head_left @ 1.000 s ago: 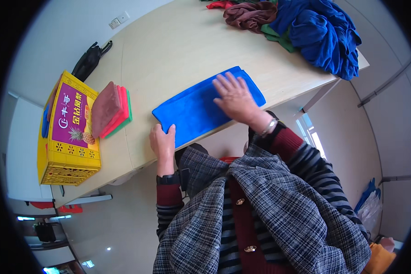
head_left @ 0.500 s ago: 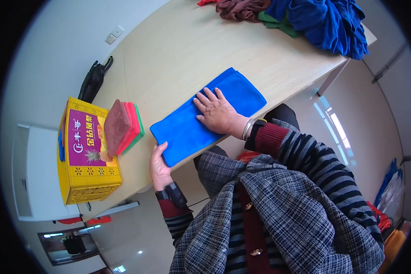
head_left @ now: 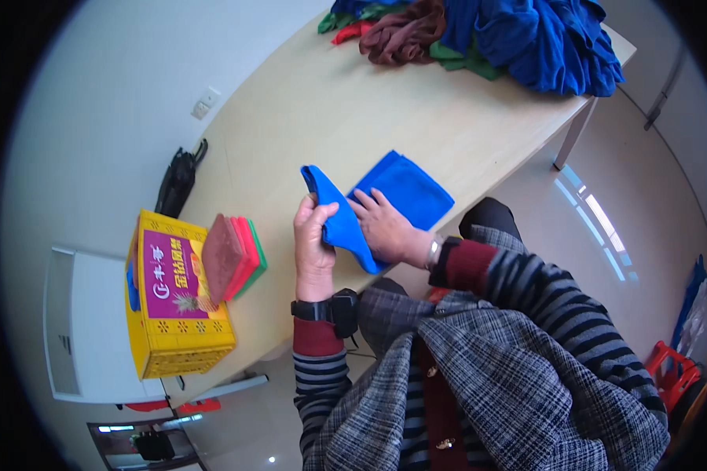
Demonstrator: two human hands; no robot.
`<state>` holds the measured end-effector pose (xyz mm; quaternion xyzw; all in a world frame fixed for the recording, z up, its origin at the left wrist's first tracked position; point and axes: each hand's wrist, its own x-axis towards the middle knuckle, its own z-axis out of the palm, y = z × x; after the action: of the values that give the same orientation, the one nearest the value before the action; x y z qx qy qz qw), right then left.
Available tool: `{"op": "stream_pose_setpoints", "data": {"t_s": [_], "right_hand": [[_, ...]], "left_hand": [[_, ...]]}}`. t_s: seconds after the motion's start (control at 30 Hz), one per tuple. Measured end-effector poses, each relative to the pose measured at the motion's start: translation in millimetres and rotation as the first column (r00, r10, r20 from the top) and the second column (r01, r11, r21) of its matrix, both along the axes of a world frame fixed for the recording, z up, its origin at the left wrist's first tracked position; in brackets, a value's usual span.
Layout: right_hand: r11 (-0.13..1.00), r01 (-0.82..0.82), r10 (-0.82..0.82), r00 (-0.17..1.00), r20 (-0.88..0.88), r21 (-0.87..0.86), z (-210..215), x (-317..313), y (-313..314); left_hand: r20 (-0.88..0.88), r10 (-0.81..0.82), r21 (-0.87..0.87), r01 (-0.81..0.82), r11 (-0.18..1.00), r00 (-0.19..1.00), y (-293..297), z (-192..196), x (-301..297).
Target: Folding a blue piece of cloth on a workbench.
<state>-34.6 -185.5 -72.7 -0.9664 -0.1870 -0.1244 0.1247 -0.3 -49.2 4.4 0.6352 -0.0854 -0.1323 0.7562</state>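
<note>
On the tabletop (head_left: 291,118), we locate the yellow crate (head_left: 188,345) by the left edge. The blue cloth (head_left: 412,192) lies at the near edge — the right grip (head_left: 389,228), spread flat, apparently anchors it while the left grip (head_left: 314,243) pinches its raised left end. The crate's purple label (head_left: 165,275) bears white and yellow characters.

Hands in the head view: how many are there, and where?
2, both at the blue cloth: the left hand holds its raised end, the right hand rests on its flat part. No others show.
</note>
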Motion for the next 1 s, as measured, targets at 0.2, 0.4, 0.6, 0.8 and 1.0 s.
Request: {"op": "stream_pose_setpoints", "data": {"t_s": [0.2, 0.4, 0.6, 0.8, 1.0], "right_hand": [[0.992, -0.056, 0.060, 0.998, -0.030, 0.115, -4, -70, -30], [0.980, -0.110, 0.088, 0.987, 0.133, 0.168, -17, -98, -34], [0.974, -0.196, 0.196, 0.981, 0.014, 0.110, -16, -103, -42], [0.969, -0.221, 0.229, 0.970, -0.077, 0.107, -14, -104, -49], [0.967, -0.148, 0.117, 0.981, 0.155, 0.208, -29, -104, -51]], "left_hand": [[0.018, -0.055, 0.115, 0.053, 0.992, 0.998, -38, 4, 22], [0.013, -0.113, 0.419, 0.098, 0.903, 0.993, -98, -24, 31], [0.058, -0.152, 0.608, 0.086, 0.789, 0.987, -128, -54, 26], [0.057, -0.159, 0.585, 0.096, 0.805, 0.986, -129, -48, 12], [0.379, -0.213, 0.558, -0.039, 0.829, 0.901, -60, -34, 6]]}}
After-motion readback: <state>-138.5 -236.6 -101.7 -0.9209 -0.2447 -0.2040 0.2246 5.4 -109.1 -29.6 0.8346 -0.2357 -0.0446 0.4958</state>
